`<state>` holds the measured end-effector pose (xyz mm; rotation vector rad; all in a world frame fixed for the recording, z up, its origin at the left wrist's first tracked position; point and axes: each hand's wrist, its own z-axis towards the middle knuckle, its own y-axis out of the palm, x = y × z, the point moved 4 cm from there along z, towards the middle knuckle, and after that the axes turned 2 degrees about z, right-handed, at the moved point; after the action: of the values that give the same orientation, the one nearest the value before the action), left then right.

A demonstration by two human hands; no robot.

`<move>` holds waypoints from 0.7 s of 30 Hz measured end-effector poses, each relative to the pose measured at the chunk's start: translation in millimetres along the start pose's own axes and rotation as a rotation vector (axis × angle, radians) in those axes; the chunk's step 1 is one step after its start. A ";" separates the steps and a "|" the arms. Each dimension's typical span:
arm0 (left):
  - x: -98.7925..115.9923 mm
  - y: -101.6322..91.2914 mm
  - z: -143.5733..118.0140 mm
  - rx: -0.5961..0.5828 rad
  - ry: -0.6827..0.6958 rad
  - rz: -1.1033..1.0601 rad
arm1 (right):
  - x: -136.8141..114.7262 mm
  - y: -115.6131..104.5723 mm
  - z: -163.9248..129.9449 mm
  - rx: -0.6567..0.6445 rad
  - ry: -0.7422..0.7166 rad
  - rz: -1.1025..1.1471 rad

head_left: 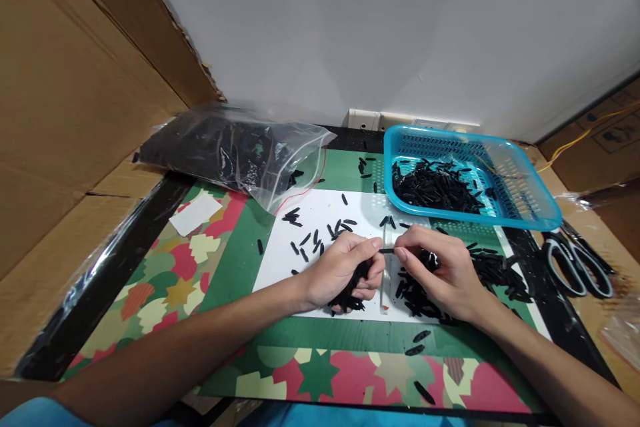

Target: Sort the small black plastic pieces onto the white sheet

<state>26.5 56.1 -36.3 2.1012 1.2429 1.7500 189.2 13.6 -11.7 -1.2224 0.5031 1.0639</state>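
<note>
My left hand (347, 270) is closed around a bunch of small black elongated pieces (349, 299), which stick out below its fingers. Between its thumb and forefinger, one end of a single black piece (387, 251) is pinched. The fingertips of my right hand (443, 267) close on the other end of that piece. A narrow clear strip (385, 287) lies on the white sheet (277, 260) under the gap between my hands. More loose black pieces (423, 297) are heaped beneath my right hand, partly hidden by it. Others (315, 240) lie scattered beyond my left hand.
A blue plastic basket (465, 215) holding many black pieces stands at the back right. Black-handled scissors (575, 263) lie right of it. At the back left rests a clear zip bag (215, 150) full of dark contents. Cardboard (75, 67) walls the left side.
</note>
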 end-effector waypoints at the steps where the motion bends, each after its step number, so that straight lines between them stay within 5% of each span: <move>1: -0.3 -0.6 0.0 0.001 -0.005 0.001 | 0.1 0.0 -0.1 -0.002 -0.002 0.005; 10: 0.2 -2.1 -0.3 0.007 -0.002 -0.004 | -1.1 0.4 1.5 0.003 0.002 0.001; 15: 1.5 -0.1 0.0 0.021 0.012 -0.033 | -10.1 -11.6 0.2 0.063 -0.306 -0.340; 18: -0.3 -0.9 0.2 0.014 0.011 -0.045 | -10.7 -30.8 -2.5 0.165 -0.466 -0.666; 21: -3.5 -3.4 -0.3 0.019 -0.009 -0.034 | -4.8 -59.6 -1.0 0.415 -0.297 -0.829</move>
<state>24.6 55.9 -40.9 2.0834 1.2899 1.7194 238.6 12.4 22.0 -0.7571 -0.0390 0.3817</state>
